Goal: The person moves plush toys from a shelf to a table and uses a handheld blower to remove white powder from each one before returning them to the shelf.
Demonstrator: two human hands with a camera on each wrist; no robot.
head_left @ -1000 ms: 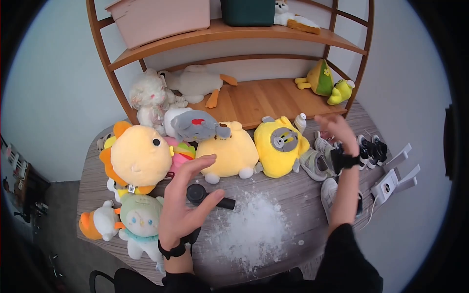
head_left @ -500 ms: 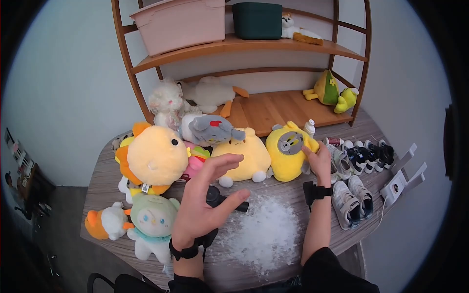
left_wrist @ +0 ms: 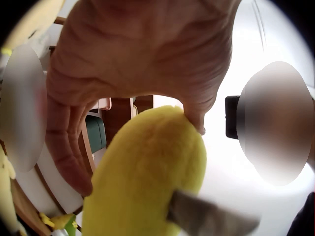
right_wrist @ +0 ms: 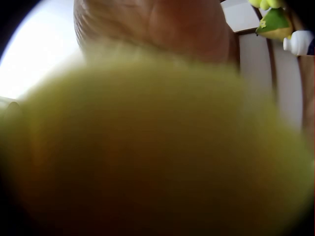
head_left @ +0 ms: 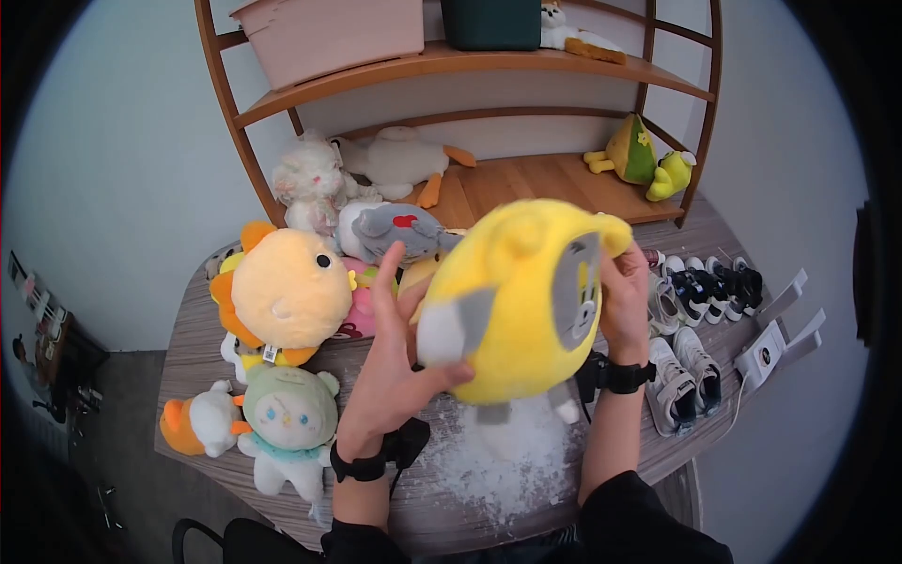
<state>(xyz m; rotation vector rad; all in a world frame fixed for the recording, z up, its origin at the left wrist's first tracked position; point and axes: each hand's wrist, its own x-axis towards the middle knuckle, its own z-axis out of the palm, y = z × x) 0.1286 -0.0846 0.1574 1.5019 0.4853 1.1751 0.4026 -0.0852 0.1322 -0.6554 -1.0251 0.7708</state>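
Note:
Between my two hands a yellow plush toy (head_left: 512, 320) with grey patches and a grey face is held up above the table (head_left: 376, 503), its face turned to the right. My right hand (head_left: 628, 305) grips it by the ear side. On the other side, my left hand (head_left: 381, 385) spans its end, thumb in front and fingers behind. The left wrist view shows thumb and fingertips on opposite sides of the yellow plush (left_wrist: 147, 172), a gap under the palm. Blurred yellow fur (right_wrist: 157, 147) fills most of the right wrist view. Below lies scattered white powder (head_left: 507, 461).
At left sit several plush toys, among them a round orange-and-cream one (head_left: 291, 291) and a green-hooded doll (head_left: 287, 414). Several shoes (head_left: 672, 381) and a white device with antennas (head_left: 766, 357) are at right. A wooden shelf (head_left: 517, 183) with bins stands behind.
My right hand swung in from above the shoes, took hold of the yellow plush toy and lifted it off the table toward me. My left hand now has its thumb and fingers around it.

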